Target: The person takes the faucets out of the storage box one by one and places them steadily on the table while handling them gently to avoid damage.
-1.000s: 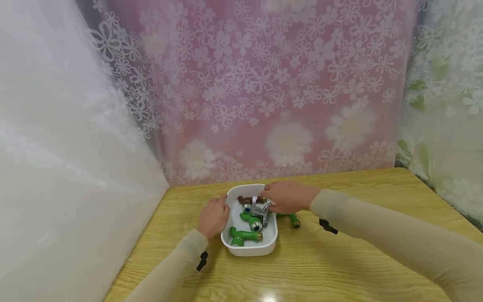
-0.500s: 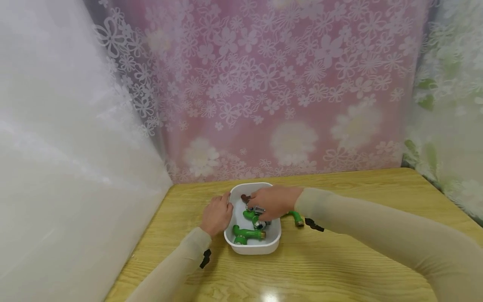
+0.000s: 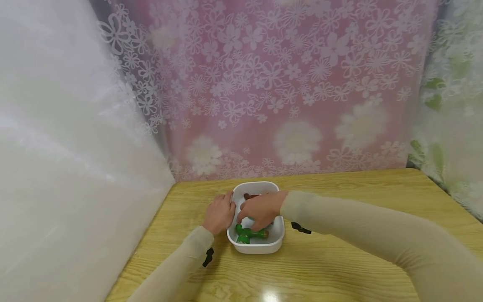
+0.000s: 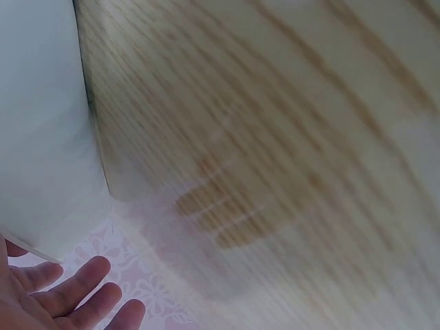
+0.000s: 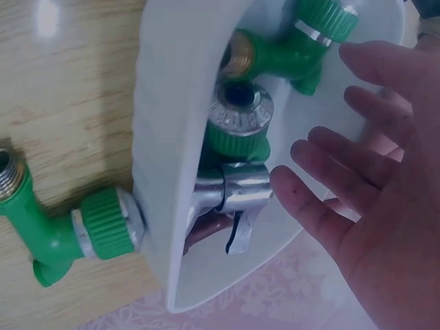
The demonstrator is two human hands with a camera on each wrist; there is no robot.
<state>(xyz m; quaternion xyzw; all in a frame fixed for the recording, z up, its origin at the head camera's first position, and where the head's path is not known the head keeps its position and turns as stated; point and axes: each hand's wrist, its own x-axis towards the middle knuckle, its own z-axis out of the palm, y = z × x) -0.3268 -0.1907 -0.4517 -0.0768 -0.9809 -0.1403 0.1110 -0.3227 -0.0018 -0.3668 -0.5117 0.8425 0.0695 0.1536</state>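
A white basin [image 3: 260,249] stands on the table with taps inside. My left hand [image 3: 220,213] holds its left rim, thumb over the edge and other fingers loosely spread outside. My right hand [image 3: 262,210] hovers over the basin, fingers apart and nothing between them in the right wrist view. Below it lie a green tap [image 5: 285,58] with a brass thread, another green tap [image 5: 237,130] and a chrome tap [image 5: 244,185]. A dark brown tap [image 3: 250,196] lies at the far end. In the head view my right hand hides most of the middle taps.
Another green tap [image 5: 48,230] lies on the wooden table [image 3: 339,251] against the basin's right side; in the head view it is hidden. Behind the table hangs a pink flowered curtain [image 3: 256,138], and a white sheet [image 3: 75,167] hangs at the left.
My right hand has moved left and nearer, from the chrome tap at the right rim to above the middle and front of the basin. The left hand keeps its place on the rim.
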